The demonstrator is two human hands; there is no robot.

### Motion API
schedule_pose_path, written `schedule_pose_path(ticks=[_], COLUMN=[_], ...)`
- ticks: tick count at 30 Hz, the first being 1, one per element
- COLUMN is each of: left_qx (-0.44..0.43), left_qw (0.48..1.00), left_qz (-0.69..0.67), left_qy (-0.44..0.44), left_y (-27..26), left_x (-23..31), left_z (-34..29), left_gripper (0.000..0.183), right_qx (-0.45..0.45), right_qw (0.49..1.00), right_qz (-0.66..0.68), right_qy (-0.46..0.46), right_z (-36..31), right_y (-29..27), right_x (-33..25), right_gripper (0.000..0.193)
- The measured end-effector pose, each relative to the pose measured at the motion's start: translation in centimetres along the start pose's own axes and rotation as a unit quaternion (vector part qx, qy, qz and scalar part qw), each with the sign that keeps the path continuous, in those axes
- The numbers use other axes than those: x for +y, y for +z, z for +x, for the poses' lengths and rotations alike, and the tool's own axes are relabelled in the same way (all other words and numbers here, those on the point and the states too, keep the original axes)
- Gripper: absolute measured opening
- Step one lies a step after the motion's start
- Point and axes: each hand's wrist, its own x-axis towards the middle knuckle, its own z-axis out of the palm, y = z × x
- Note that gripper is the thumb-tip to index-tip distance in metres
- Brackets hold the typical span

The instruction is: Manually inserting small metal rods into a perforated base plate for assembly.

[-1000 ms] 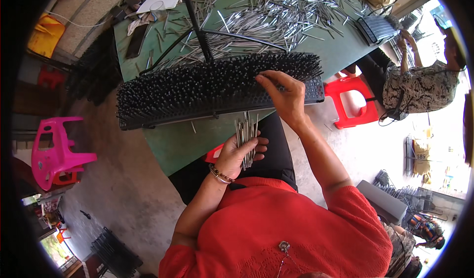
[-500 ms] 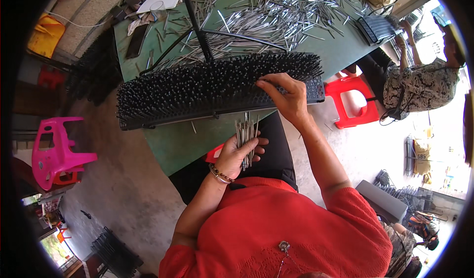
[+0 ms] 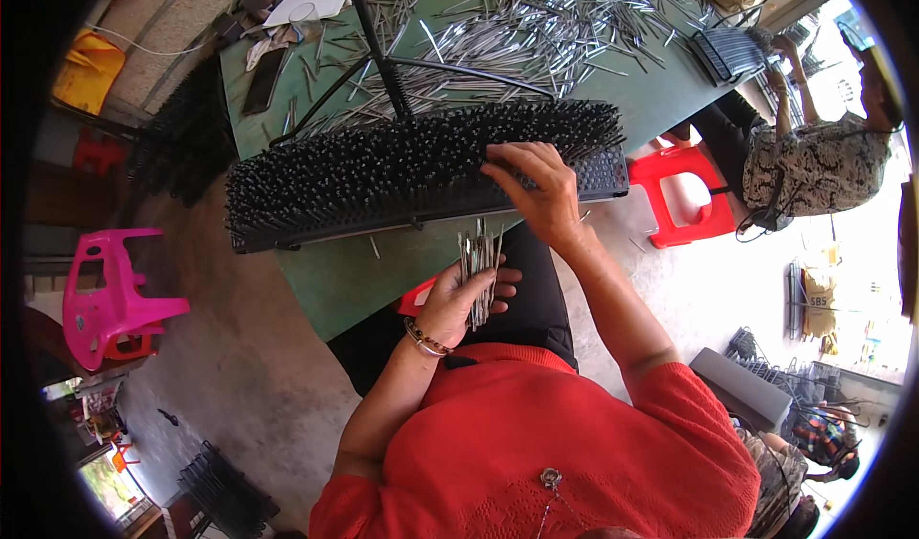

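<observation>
A long black panel full of dense, upright dark rods lies across the green table, with a black metal frame behind it. At the panel's right end, rows of small holes show. My left hand is wrapped round a bundle of thin metal rods, held upright just in front of the panel's near edge. Above the panel, my right hand has its thumb and fingers drawn together at the front of the rods; whatever lies between the fingertips is too small to make out.
Loose metal rods lie heaped on the green table. A dark phone-like slab and a clear cup lie at the far left. Red and pink stools flank it. A co-worker handles a similar rack at right.
My right hand has shifted slightly left along the front of the panel's rods. My left hand still holds its bundle in nearly the same place.
</observation>
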Motion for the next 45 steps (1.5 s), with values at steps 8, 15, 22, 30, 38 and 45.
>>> schedule_pose_path(ticks=[8, 15, 22, 30, 38, 45], left_qx=[-0.007, -0.015, -0.028, 0.012, 0.024, 0.030], left_qw=[1.000, 1.000, 0.998, 0.997, 0.995, 0.996], left_qz=[0.000, -0.013, -0.017, -0.048, -0.085, -0.075], left_qy=[-0.001, 0.008, 0.058, 0.065, 0.048, 0.032], left_y=[-0.1, -0.1, 0.6, 1.2, 1.0, 0.9], left_x=[-0.1, -0.1, 0.6, 0.0, -0.3, -0.4], left_z=[0.0, 0.0, 0.3, 1.0, 1.0, 0.9], left_gripper=[0.029, 0.029, 0.029, 0.028, 0.024, 0.023], right_qx=[-0.068, 0.000, -0.270, -0.199, 0.034, -0.012], right_qw=[0.985, 0.989, 0.877, 0.830, 0.933, 0.977], right_qz=[-0.082, -0.102, 0.201, 0.318, 0.212, 0.082], right_qy=[-0.137, -0.107, 0.342, 0.412, 0.290, 0.198], right_z=[-0.4, -1.2, -3.4, -3.5, -0.4, -0.1], right_y=[0.3, -0.9, -2.5, -3.4, -4.4, -4.0], right_x=[0.2, -0.6, -2.7, -1.0, -0.2, 0.7], right_gripper=[0.031, 0.027, 0.025, 0.019, 0.019, 0.019])
